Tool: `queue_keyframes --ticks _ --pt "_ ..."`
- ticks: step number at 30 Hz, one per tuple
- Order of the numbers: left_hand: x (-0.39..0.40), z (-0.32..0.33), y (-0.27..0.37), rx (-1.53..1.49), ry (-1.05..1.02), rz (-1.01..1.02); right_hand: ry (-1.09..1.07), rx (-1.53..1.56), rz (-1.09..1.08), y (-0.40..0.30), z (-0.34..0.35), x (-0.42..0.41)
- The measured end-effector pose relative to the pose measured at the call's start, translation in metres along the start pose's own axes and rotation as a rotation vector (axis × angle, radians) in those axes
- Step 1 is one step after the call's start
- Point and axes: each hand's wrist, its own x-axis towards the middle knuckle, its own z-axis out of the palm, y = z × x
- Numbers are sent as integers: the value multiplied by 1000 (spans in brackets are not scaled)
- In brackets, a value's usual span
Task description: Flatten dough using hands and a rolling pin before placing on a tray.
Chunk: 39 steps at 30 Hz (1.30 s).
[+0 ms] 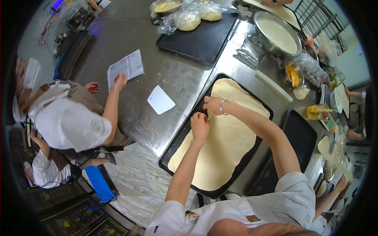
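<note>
A wide sheet of pale rolled dough lies in a black rectangular baking tray, with dark tray surface showing around its uneven edges. My left hand pinches the dough's left edge, fingers curled over it. Just beyond it, my right hand, wearing a silver bangle at the wrist, grips the same edge farther up. The undersides of my fingertips are hidden. Left of the tray, a white plastic dough scraper rests flat on the steel table.
A co-worker in a white cap reaches over a printed sheet. Another black tray bears plastic-covered dough. To the right are a large metal bowl of batter, a pale bar, an egg-yolk bowl and a dark tray.
</note>
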Motion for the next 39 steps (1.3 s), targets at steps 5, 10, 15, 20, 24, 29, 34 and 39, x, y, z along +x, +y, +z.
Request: queue_keyframes --ticks 5,10,15,20,24,29,34,39 --pt "-12 -1 -12 14 -47 -110 -53 178 14 2 -2 10" --pt "-13 -9 -23 -106 79 -122 162 283 -104 -9 20 22" --pt "-17 -13 -34 130 120 12 634 105 90 -12 50 13" --pt "-24 -18 -46 124 -208 -248 639 148 275 -12 49 -1" --pt "-35 -31 -52 154 -122 104 1072 385 287 -37 47 -26" --pt "-40 -50 -58 181 -241 -2 1131 876 638 -107 96 -103" --pt "-53 -57 -79 -26 -182 110 1116 1064 1101 -212 175 -184" --pt "-124 -77 -117 12 -129 158 1102 1189 1437 -331 243 -199"
